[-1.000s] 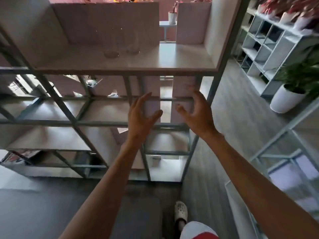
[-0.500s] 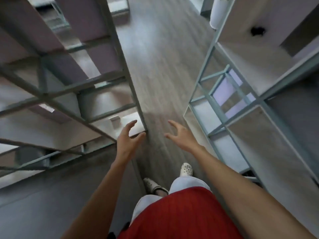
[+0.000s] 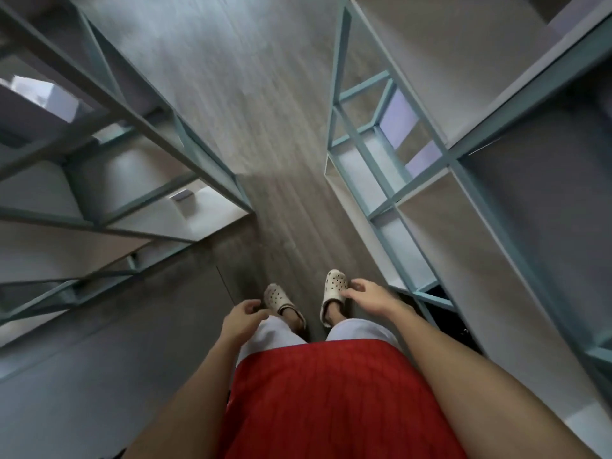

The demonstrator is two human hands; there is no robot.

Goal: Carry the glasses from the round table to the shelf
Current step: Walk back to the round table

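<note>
I look straight down at the floor between two shelf units. My left hand [image 3: 243, 318] hangs low beside my left leg, fingers loosely curled, holding nothing. My right hand [image 3: 371, 298] hangs by my right leg, fingers apart, also holding nothing. The teal-framed shelf [image 3: 139, 124] stands on my left. No glasses and no round table are in view.
A second teal-framed shelf unit [image 3: 440, 154] lines the right side. A strip of grey wood floor [image 3: 251, 94] runs ahead between the two units. My feet in white clogs [image 3: 334, 288] stand on it, below a red top and white shorts.
The view swung from the shelf, where two glasses stood on the top board, down to the floor. Both hands dropped from chest height to my sides.
</note>
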